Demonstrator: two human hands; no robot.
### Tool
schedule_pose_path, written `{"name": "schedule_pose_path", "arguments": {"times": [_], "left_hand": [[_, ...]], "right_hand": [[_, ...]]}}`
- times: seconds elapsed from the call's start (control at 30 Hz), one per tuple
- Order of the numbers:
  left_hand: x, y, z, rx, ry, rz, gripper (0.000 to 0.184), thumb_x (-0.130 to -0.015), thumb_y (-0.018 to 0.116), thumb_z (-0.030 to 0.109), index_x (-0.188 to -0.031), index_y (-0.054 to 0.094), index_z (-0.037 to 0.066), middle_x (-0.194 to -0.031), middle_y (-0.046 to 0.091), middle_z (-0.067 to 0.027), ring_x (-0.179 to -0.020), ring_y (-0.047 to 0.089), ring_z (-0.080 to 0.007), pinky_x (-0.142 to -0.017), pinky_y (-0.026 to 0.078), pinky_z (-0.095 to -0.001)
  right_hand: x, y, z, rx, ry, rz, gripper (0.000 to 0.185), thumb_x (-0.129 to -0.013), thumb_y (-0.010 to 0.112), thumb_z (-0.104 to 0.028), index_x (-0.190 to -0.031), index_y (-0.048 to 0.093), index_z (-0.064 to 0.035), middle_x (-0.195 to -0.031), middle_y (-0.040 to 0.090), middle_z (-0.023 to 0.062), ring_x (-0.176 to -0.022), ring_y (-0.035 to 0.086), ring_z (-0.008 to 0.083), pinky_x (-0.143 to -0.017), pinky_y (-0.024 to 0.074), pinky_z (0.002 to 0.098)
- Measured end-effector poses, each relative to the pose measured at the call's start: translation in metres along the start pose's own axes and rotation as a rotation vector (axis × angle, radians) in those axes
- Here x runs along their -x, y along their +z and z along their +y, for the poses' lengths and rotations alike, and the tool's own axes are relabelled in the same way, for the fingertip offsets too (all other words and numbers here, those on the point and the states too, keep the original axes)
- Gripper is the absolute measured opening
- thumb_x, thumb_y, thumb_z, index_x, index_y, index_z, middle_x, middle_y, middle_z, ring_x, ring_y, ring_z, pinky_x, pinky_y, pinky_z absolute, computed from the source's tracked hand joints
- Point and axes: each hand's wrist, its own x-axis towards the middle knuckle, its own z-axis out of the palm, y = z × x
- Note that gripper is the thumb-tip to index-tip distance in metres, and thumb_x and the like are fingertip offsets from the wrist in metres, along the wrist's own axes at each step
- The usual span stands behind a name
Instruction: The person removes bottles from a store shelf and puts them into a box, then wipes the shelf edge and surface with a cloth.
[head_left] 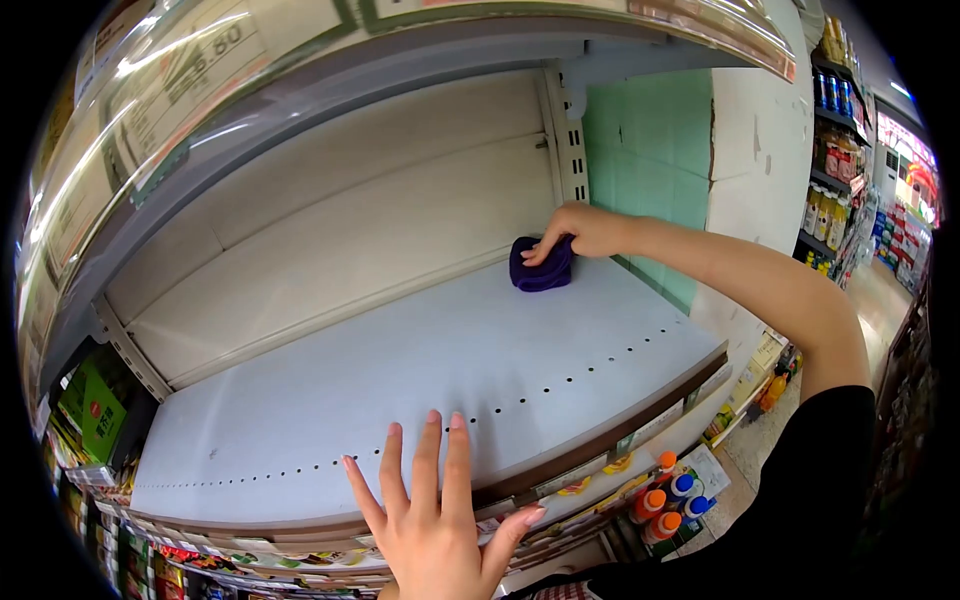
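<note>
My right hand (582, 232) presses a folded dark purple cloth (541, 272) onto the white shelf board (330, 400), at its back right corner by the rear panel. The fingers are bent over the cloth's top. My left hand (430, 510) is spread at the shelf's front edge, with its fingertips over the row of small holes. Nothing is in that hand; whether its fingertips touch the board I cannot tell.
An upper shelf with a price-label strip (200, 75) overhangs the board. Green and white wall panels (650, 160) stand at the right. Bottles with orange and blue caps (665, 500) are below right. A green box (98, 410) sits at the left. Stocked shelves line the aisle.
</note>
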Motion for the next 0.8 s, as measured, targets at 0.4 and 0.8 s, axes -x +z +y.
{"name": "schedule_pose_path", "arguments": {"times": [0.4,0.8], "left_hand": [[-0.002,0.006,0.013,0.016,0.020,0.033,0.073,-0.083,0.063,0.050,-0.139,0.044,0.007,-0.139,0.048,-0.0137,-0.132,0.037,-0.0384,-0.110,0.015,-0.0625],[-0.007,0.012,0.020,0.013,-0.074,0.017,0.078,-0.078,0.066,0.055,-0.134,0.051,0.003,-0.133,0.053,-0.0140,-0.128,0.041,-0.0382,-0.111,0.010,-0.0580]], "right_hand": [[0.017,0.000,0.008,0.299,0.313,0.144,0.047,-0.067,0.046,0.013,-0.099,0.074,-0.0070,-0.097,0.070,0.0201,-0.088,0.066,0.0329,-0.078,0.0524,0.0369],[0.052,0.000,-0.084,0.449,0.423,0.028,0.033,-0.067,0.052,0.006,-0.092,0.072,0.0028,-0.090,0.068,0.0233,-0.088,0.064,0.0380,-0.079,0.0519,0.0409]]}}
